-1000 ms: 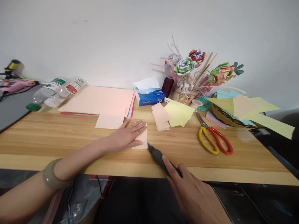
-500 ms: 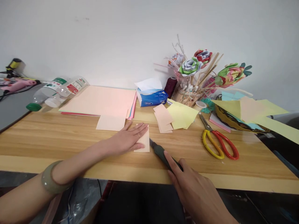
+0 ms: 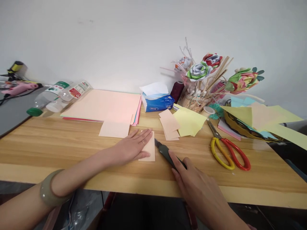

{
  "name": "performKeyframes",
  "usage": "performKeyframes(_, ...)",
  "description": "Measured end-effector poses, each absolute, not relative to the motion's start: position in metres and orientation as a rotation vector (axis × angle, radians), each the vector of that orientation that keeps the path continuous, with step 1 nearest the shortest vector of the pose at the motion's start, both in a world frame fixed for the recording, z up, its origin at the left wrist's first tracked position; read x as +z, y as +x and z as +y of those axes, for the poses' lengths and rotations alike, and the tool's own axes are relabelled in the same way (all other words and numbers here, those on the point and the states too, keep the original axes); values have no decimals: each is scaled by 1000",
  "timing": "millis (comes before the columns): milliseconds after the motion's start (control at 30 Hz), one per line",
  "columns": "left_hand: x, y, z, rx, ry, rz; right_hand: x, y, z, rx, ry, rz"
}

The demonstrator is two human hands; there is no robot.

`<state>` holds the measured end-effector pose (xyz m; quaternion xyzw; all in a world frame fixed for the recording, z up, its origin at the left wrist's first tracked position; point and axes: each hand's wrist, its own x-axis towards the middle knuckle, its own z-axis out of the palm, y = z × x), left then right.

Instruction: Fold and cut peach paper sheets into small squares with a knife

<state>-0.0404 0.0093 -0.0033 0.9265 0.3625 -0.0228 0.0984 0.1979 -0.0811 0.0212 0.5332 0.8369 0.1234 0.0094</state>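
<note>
My left hand [image 3: 130,147] lies flat, fingers stretched out, on a small folded-looking piece of pale pink paper [image 3: 150,150] on the table. In my right hand [image 3: 198,182] is a dark green utility knife [image 3: 165,153], the index finger along its handle. Its blade tip is beside the paper's right edge, near the far corner; whether it touches the paper I cannot tell. Behind my left hand, a pale pink sheet [image 3: 115,129] sticks out from a stack of coloured paper [image 3: 107,103]. Small pink pieces [image 3: 170,124] and yellow paper [image 3: 190,121] lie beyond the knife.
Scissors [image 3: 226,148] with yellow and red handles lie at right, near a basket [image 3: 231,124] heaped with paper. A tissue pack [image 3: 158,102] and paper flowers [image 3: 200,71] stand along the wall. Plastic bottles [image 3: 51,95] and a pink glue gun [image 3: 20,88] are at left.
The knife has moved slightly away from me along the paper's right edge. My left hand stays on the paper. The whole view has shifted a little.
</note>
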Motion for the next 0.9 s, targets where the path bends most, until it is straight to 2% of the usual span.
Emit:
performKeyframes(567,-1,-43,9,53,2625,1017,31,201,-46,215,1852,2455)
performKeyframes(800,12,-43,25,508,2431,1160,28,235,-73,72,2153,2740)
performKeyframes(900,16,-42,43,435,2472,1317,24,248,-88,35,2294,2748)
